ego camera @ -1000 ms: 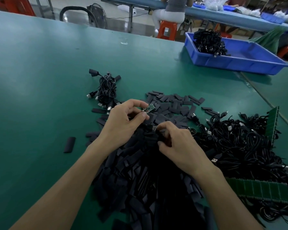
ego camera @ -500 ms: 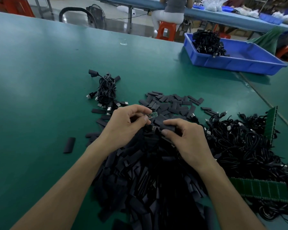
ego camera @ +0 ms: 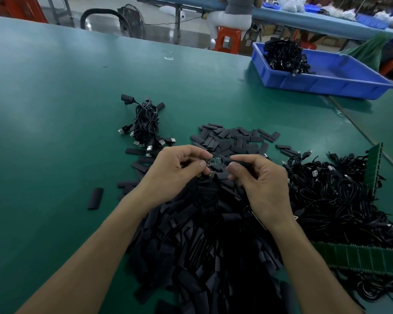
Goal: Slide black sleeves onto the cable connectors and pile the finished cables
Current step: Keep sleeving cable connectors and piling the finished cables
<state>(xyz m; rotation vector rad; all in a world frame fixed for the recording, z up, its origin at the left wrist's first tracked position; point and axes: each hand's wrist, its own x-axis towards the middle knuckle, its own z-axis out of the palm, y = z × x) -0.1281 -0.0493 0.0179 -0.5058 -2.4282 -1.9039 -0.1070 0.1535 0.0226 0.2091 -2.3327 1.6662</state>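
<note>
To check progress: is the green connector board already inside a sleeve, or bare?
Bare. The green connector board, pinched by the left hand, shows its components; the right hand holds the black sleeve beside it.

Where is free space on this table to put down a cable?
Bare table lies left of the lone sleeve, and between the cable bundle and the blue tray. Crowded: the sleeve pile in front, the tangled cables right of it.

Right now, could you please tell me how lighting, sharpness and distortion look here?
Head view: the left hand pinching the bare connector and the right hand pinching a black sleeve are sharp; soft sheen on the green table, far left; the sleeve pile near the bottom is dark, little detail; the wide lens skews the blue tray.
</note>
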